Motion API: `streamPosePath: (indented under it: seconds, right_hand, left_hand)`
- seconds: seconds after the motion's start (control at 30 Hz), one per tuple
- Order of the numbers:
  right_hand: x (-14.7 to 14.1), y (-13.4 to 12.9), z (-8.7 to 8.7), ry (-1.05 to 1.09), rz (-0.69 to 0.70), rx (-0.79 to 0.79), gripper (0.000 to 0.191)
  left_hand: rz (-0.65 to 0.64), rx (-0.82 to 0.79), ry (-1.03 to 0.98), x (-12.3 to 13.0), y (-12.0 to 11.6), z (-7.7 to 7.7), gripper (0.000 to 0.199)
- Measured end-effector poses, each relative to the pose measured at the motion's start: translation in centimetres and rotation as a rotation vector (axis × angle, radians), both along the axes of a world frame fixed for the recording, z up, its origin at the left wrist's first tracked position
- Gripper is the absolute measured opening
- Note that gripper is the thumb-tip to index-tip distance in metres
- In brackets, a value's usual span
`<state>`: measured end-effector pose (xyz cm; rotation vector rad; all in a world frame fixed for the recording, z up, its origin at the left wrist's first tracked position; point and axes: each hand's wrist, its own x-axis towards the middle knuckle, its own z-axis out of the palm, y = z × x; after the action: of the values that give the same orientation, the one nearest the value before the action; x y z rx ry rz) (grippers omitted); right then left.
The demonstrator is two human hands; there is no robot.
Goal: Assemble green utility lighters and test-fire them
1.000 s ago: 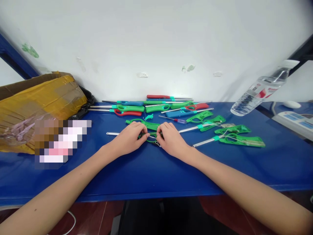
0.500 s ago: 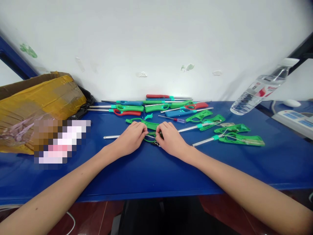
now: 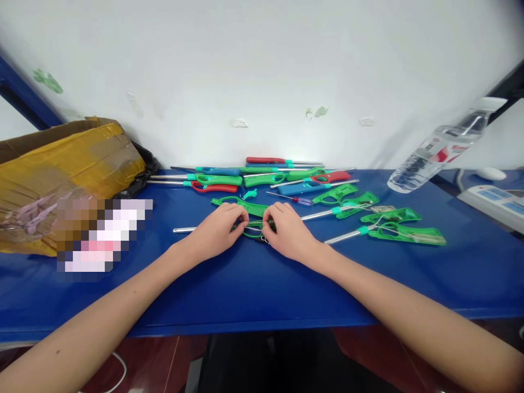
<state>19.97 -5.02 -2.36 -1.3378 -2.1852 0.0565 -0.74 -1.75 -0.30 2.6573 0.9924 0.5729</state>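
Note:
A green long-nosed gas lighter (image 3: 252,230) lies opened on the blue table between my hands, its metal tube pointing left. My left hand (image 3: 221,228) is closed around the neck end, by the trigger loop. With curled fingers my right hand (image 3: 290,232) grips the handle end, covering most of it; a thin pale wire shows near its thumb. Just behind both hands lies a loose green handle half (image 3: 254,209). A small turquoise part (image 3: 250,194) and a screwdriver (image 3: 302,201) are beyond. On the right lie opened green lighters (image 3: 405,234) with their inner parts exposed.
Several whole lighters (image 3: 219,180) in red, blue and green lie along the wall. A taped cardboard box (image 3: 69,174) stands at the left, a black plastic bag (image 3: 143,164) beside it. Toward the right are a tilted water bottle (image 3: 442,147) and a power strip (image 3: 497,199).
Both hands stay at the same lighter, with only a slight shift of the fingers. The whole view has moved a little; the other things lie as before.

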Motion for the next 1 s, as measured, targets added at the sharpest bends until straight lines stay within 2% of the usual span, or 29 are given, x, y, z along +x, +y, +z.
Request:
streamPosePath:
  seconds: [0.2, 0.43, 0.6, 1.0]
  right_hand:
    - [0.1, -0.1, 0.2, 0.016, 0.005, -0.007, 0.012]
    - [0.3, -0.2, 0.5, 0.066, 0.036, -0.049, 0.010]
    - [0.6, -0.4, 0.8, 0.150, 0.109, -0.082, 0.014]
    - [0.7, -0.8, 0.9, 0.167, 0.165, -0.036, 0.014]
  left_hand:
    - [-0.017, -0.018, -0.002, 0.0, 0.0, 0.5, 0.013]
    - [-0.123, -0.009, 0.042, -1.0, 0.5, 1.2, 0.021]
    - [-0.170, 0.027, 0.075, -1.5, 0.6, 1.4, 0.020]
    - [-0.177, 0.119, 0.094, -1.6, 0.6, 1.2, 0.024]
